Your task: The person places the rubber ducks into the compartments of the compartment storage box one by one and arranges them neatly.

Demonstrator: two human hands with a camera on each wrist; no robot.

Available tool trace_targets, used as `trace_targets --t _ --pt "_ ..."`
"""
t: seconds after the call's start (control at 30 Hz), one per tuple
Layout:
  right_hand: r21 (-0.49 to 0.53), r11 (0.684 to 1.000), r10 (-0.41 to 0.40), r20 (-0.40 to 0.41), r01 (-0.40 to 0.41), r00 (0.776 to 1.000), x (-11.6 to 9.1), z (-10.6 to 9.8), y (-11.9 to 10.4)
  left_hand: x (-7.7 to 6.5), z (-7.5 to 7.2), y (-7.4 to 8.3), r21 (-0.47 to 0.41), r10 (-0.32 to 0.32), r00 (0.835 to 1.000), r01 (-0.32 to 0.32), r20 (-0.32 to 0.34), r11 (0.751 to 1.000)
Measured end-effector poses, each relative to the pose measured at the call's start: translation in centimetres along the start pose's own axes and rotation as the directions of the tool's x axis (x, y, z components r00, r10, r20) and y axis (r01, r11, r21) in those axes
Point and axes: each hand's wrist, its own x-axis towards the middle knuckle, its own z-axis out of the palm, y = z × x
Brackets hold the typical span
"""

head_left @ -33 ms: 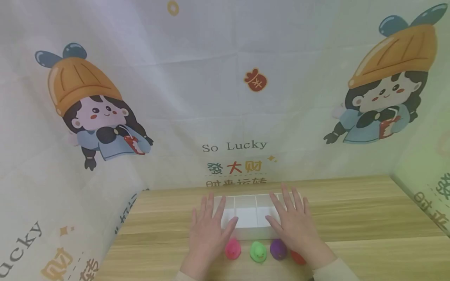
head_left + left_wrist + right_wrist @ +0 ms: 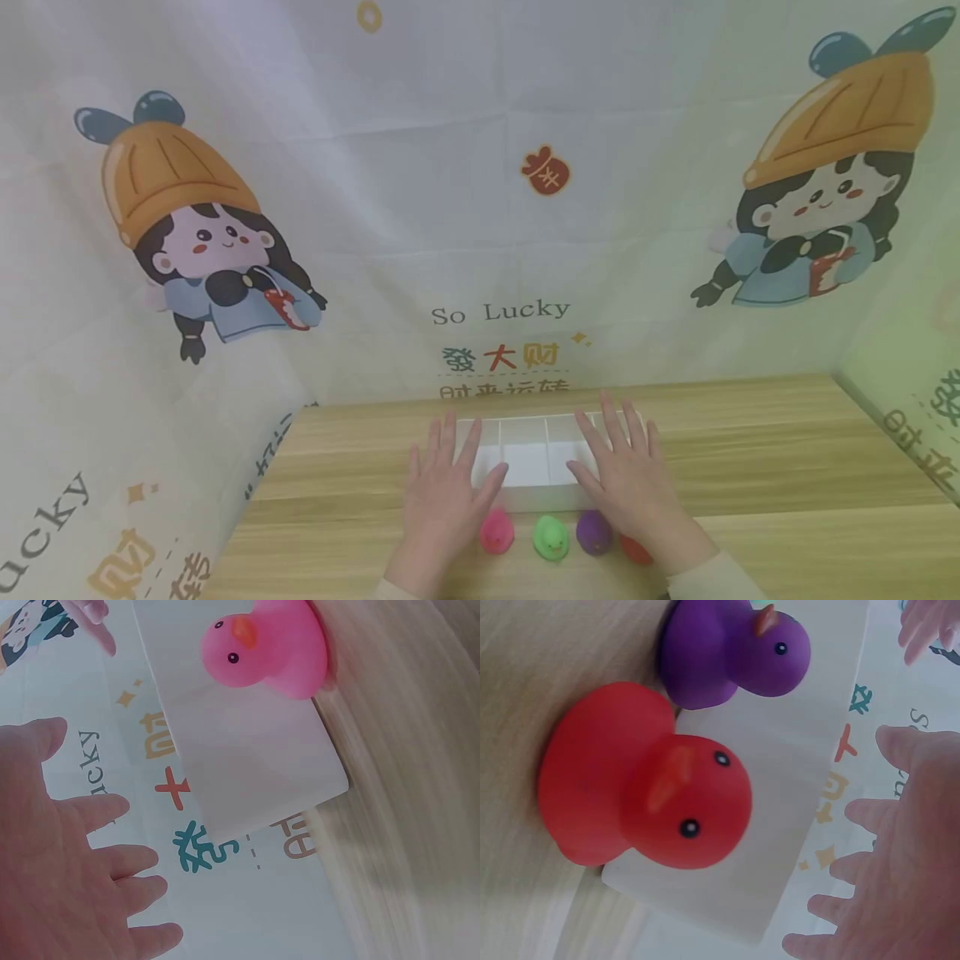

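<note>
Both hands are spread with fingers straight, held over the two ends of a white divided box (image 2: 525,498). My left hand (image 2: 444,500) overlaps the box's left end in the head view, and my right hand (image 2: 633,492) its right end. Neither holds anything. In front of the box stand rubber ducks in a row: a pink duck (image 2: 277,649) by the left hand, a green duck (image 2: 551,537), a purple duck (image 2: 727,652), and a red duck (image 2: 645,780) partly hidden under the right hand in the head view.
The box has thin upright dividers, and its outer compartments are partly covered by the hands. It stands on a wood-grain table (image 2: 750,467). Behind and beside the table hangs a pale printed cloth (image 2: 420,208) with cartoon figures and lettering.
</note>
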Motion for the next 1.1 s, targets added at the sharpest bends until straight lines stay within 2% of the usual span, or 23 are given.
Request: trace_targets --t 0.33,0.67,0.9,1.1 --pt "0.025 1.0 -0.004 -0.004 0.004 1.0 -0.1 0.3 0.4 -0.1 0.1 -0.3 0.01 0.003 1.0 -0.003 -0.004 1.0" --pt "0.026 1.0 0.014 0.02 -0.014 1.0 -0.5 -0.1 1.0 -0.3 0.2 -0.6 -0.028 -0.014 1.0 0.014 -0.007 1.0" --pt "0.005 0.997 -0.075 -0.067 0.076 0.995 -1.2 -1.1 1.7 -0.8 0.0 -1.8 -0.096 -0.048 0.999 0.046 -0.023 0.994" --pt "0.088 0.99 -0.098 -0.122 0.109 0.988 -1.8 -2.0 2.3 -1.0 -0.1 -3.1 -0.187 -0.029 0.999 0.021 -0.042 0.982"
